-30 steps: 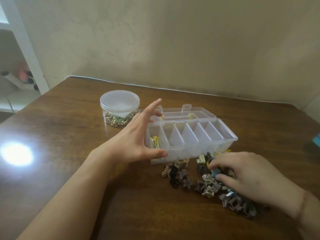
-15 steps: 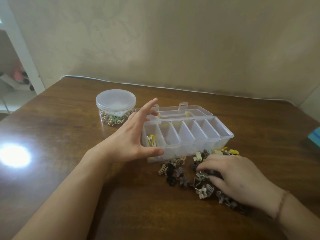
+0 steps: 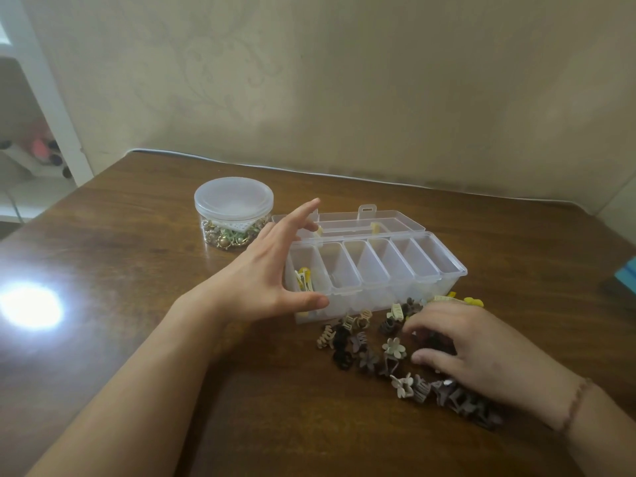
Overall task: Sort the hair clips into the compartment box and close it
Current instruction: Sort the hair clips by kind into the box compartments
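Observation:
A clear plastic compartment box [image 3: 444, 270] stands open on the table, its lid [image 3: 378, 220] folded back behind it. Yellow hair clips [image 3: 304, 278] lie in its leftmost compartment; the other compartments look empty. My left hand [image 3: 268, 270] is spread against the box's left end, thumb on the front wall, fingers toward the back. In front of the box lies a pile of small hair clips [image 3: 364, 346], brown, beige, grey and yellow. My right hand [image 3: 471, 346] rests on the pile's right part, fingers curled among the clips; whether it grips one is hidden.
A round clear jar [image 3: 234, 213] with a lid, filled with gold and green trinkets, stands left of the box. A teal object [image 3: 628, 275] shows at the right edge. A white shelf [image 3: 34, 132] stands far left. Glare marks the wooden table [image 3: 137, 270].
My right hand has slid left across the pile, spreading clips apart. My left hand has stayed at the box's left end. The view has shifted slightly.

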Motion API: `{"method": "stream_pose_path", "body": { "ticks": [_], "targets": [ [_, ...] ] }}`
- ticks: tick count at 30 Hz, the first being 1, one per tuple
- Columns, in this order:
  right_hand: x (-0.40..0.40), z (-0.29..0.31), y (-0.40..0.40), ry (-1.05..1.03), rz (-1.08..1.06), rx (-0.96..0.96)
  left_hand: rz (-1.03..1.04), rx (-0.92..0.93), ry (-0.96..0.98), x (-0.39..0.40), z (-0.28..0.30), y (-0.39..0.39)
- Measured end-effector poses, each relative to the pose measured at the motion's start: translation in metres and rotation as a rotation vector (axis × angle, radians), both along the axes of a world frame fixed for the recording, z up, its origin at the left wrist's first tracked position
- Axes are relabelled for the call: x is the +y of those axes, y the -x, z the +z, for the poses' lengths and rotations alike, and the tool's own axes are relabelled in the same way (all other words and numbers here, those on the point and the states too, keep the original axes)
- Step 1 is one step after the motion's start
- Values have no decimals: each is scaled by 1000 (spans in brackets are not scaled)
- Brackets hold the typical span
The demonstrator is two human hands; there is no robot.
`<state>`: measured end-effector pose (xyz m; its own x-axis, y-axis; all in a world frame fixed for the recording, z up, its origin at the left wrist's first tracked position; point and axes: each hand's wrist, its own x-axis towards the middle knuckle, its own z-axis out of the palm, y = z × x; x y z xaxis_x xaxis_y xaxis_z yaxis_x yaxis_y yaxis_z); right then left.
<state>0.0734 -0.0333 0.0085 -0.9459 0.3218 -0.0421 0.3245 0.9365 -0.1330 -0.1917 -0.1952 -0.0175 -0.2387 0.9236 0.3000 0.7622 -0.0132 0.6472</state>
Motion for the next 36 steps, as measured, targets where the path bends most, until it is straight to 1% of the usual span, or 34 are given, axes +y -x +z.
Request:
{"method": "stream_pose_path", "body": {
  "ticks": [5,7,9,11,13,17,19,23,28,30,32,33,36],
  "targets": [
    [5,-8,-10,17,-30,202,-4,-5,1,1,0,-1],
    [5,-11,-12,-17,-30,250,-3,0,2,1,0,-1],
    [1,-13,-10,-116,-20,246,-1,3,2,0,0,0],
    [-5,-14,-6,-215,6,187,-2,5,0,0,0,-1],
    [-6,-17,-2,-231,27,147,-1,8,1,0,0,-1],
    [-7,-19,2,-209,93,145,0,13,0,0,0,-1],
    [-10,-15,4,-145,83,197,0,14,0,-1,0,-1],
    [-16,4,17,88,40,313,7,11,-3,-1,0,-1],
    [-29,31,70,374,52,505,9,10,-3,-1,1,-1],
    [-31,30,94,447,70,487,7,11,-11,-1,0,-2],
    [-26,23,110,381,81,422,6,11,-11,-1,0,-2],
    [-23,18,112,327,62,431,6,13,-6,-1,1,-1],
    [-19,17,96,214,25,611,5,26,-1,-1,1,0]
  ]
}}
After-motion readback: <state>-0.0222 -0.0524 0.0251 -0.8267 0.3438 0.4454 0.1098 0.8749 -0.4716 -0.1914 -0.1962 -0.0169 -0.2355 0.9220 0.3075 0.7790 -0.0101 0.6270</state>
